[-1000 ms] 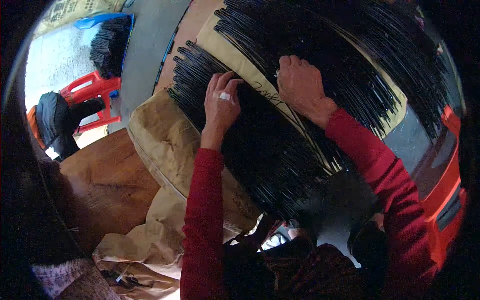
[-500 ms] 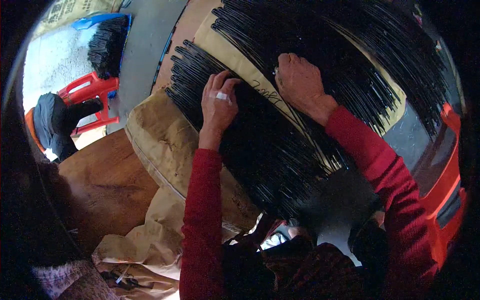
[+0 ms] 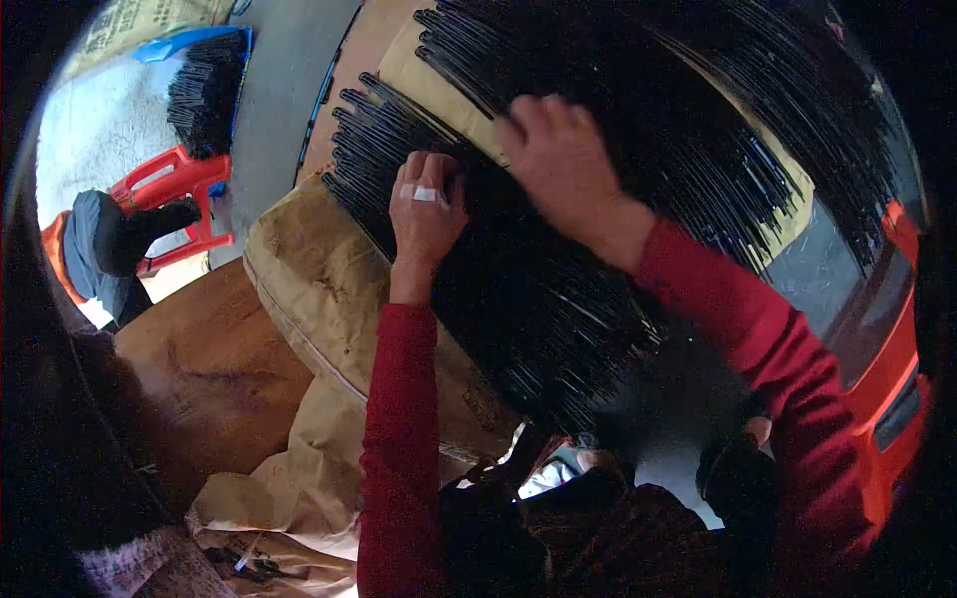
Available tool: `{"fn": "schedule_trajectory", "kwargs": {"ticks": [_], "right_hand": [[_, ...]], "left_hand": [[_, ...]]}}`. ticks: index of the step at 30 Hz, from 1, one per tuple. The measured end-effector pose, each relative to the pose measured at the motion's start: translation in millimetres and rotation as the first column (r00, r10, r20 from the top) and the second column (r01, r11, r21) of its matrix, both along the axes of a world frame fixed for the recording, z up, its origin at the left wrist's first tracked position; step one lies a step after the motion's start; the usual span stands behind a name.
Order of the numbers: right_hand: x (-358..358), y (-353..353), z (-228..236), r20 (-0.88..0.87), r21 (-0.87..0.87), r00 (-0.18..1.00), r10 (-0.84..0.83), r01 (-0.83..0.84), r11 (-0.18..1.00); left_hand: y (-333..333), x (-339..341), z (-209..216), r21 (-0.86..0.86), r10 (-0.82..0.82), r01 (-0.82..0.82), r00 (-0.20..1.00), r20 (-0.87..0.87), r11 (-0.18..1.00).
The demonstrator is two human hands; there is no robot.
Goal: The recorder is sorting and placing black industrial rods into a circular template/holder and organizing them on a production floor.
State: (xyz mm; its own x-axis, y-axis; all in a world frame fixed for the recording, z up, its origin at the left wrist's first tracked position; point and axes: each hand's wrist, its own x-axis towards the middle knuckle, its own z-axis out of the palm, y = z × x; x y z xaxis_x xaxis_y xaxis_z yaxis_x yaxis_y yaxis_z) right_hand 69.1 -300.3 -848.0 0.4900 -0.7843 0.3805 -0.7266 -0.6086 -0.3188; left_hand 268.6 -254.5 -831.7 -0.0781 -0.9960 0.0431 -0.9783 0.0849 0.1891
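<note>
Thin black rods with looped ends (image 3: 364, 140) lie in a thick layer in front of me. My left hand (image 3: 427, 209), with a strip of white tape round one finger, is curled in at the near layer. Its fingertips are hidden, so what they pinch cannot be made out. To its right my right hand (image 3: 568, 169) hangs over the rods, blurred, with thumb and fingers apart and nothing visible in it. A strip of tan sack (image 3: 419, 75) shows between the near rods and the farther black rods (image 3: 618, 80).
A stuffed tan sack (image 3: 324, 259) lies along the near side of the rods, beside a brown wooden surface (image 3: 214, 364). Crumpled tan wrapping (image 3: 289, 483) is below. Red plastic stools stand left (image 3: 214, 204) and right (image 3: 897, 399). More black rods (image 3: 204, 95) lie at far left.
My right hand has moved left and loosened from a closed grip. My left fingers have curled in more. Dark rods now cover most of the sack strip that showed between the two layers.
</note>
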Motion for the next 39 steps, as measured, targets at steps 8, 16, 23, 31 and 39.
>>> {"fn": "schedule_trajectory", "kwargs": {"ticks": [8,16,23,31,39], "right_hand": [[58.7,26.7,-25.0,0.048,0.547,0.998,0.037,-0.057,0.835],[67.0,16.4,-40.3,0.092,0.620,0.995,0.044,-0.092,0.779],[54.1,15.3,-33.9,0.136,0.697,0.988,0.071,-0.146,0.702],[42.1,14.9,-46.3,0.242,0.696,0.970,-0.031,-0.151,0.702],[27.9,24.2,-36.9,0.294,0.659,0.946,-0.137,-0.097,0.745]], "left_hand": [[3.5,12.4,5.7,0.099,-0.027,0.023,0.999,0.046,0.995],[-0.1,4.8,4.3,0.018,-0.040,0.038,0.993,0.113,0.999],[5.1,4.5,6.3,-0.017,-0.058,0.061,0.987,0.152,0.998],[7.8,11.9,2.8,-0.047,-0.068,0.070,0.996,0.051,0.996],[12.5,12.9,5.8,0.031,0.026,-0.028,0.997,0.068,0.999]]}}
